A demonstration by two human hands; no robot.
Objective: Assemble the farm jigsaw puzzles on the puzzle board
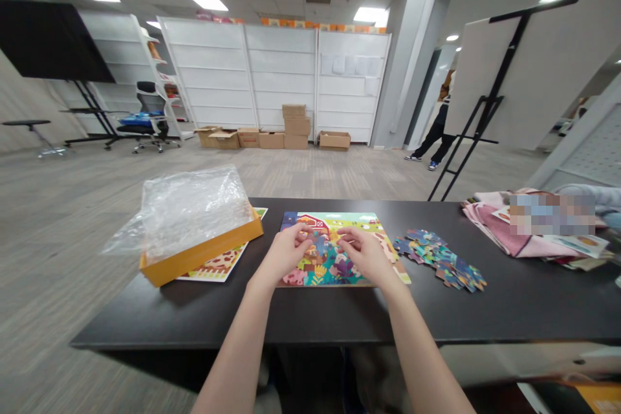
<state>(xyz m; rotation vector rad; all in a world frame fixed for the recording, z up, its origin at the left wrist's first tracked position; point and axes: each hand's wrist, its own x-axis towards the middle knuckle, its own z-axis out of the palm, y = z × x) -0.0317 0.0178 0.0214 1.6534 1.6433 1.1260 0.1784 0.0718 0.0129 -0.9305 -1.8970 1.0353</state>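
A colourful puzzle board (334,275) with a red barn and plants printed on it lies flat on the dark table, straight in front of me. Above its left half is my left hand (288,251), fingers bent, with a gap between thumb and forefinger. My right hand (365,252) faces it over the right half, its fingers also curved and apart. I make out no piece in either hand, and whether the fingertips touch the board is unclear. Just right of the board, loose puzzle pieces (441,255) lie in an overlapping heap.
On the left, a yellow box (208,250) holding clear plastic wrap (194,207) rests tilted on a printed giraffe-pattern sheet (218,266). Pink cloth (490,226) and printed cards are piled at the table's right end. Beyond stand an easel-like board (495,97) and a person.
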